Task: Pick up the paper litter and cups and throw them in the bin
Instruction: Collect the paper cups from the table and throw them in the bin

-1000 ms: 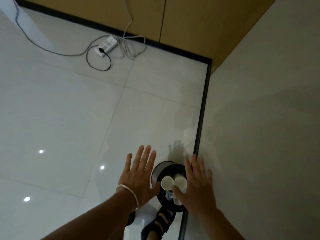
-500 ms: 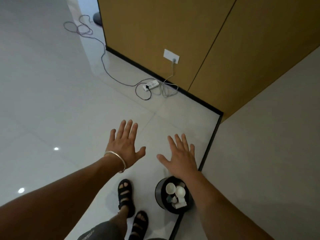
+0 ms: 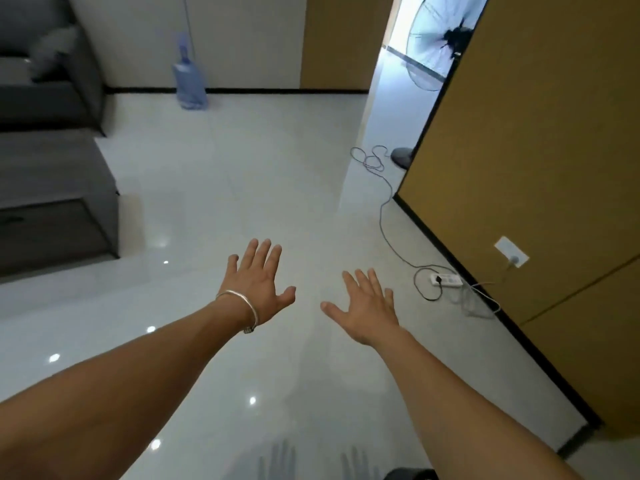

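Note:
Both my hands are stretched out in front of me over the glossy white floor, palms down and fingers spread, holding nothing. My left hand [image 3: 258,284] wears a thin silver bangle at the wrist. My right hand [image 3: 367,304] is a little lower and to its right. Only a sliver of the black bin [image 3: 410,474] shows at the bottom edge, beneath my right forearm; its contents are out of sight. No paper litter or cups are visible on the floor.
A grey sofa [image 3: 52,188] fills the left side. A blue water bottle [image 3: 188,79] stands by the far wall. A white power strip [image 3: 446,279] with trailing cables lies along the tan panelled wall [image 3: 536,150] on the right. A standing fan [image 3: 433,46] shows through the doorway.
My view has swung up from the bin to the room. The bin with white cups and paper in it slid from between my hands to the bottom edge. Both hands stay open.

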`<state>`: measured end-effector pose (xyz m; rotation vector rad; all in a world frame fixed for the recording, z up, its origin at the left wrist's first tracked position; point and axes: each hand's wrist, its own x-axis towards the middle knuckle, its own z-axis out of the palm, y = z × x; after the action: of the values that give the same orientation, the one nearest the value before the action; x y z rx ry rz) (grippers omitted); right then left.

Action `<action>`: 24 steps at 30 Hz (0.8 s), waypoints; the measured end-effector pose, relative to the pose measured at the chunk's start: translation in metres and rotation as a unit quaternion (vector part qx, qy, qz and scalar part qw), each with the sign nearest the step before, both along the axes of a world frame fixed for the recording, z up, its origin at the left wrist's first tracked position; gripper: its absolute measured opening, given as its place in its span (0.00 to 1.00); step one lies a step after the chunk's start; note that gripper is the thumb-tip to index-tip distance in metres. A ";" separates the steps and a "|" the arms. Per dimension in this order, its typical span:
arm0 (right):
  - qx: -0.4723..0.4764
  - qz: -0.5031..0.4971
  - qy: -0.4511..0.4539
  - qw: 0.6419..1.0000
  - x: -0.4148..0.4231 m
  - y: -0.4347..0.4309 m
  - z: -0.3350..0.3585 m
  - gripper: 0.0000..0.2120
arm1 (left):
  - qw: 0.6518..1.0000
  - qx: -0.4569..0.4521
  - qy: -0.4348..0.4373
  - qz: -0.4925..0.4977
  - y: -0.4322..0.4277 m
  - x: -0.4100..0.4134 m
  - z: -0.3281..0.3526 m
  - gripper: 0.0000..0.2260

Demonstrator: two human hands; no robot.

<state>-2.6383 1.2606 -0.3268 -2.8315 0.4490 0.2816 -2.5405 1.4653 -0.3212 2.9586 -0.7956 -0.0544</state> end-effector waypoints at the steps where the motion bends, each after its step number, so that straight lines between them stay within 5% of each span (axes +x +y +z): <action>1: -0.001 0.022 -0.009 1.000 0.019 0.029 0.006 0.43 | 1.000 -0.009 -0.001 0.022 0.032 0.011 0.005 0.38; 11: 0.007 0.234 -0.036 0.972 0.166 0.344 0.022 0.42 | 0.970 -0.002 -0.007 0.241 0.368 0.060 0.031 0.38; 24: 0.009 0.430 -0.011 0.903 0.320 0.625 -0.017 0.40 | 0.905 0.007 0.013 0.425 0.615 0.134 0.003 0.37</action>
<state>-2.3181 1.8855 -0.3436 -2.8186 -0.8408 0.4011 -2.4069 2.0801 -0.3184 3.0156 0.5404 -0.0436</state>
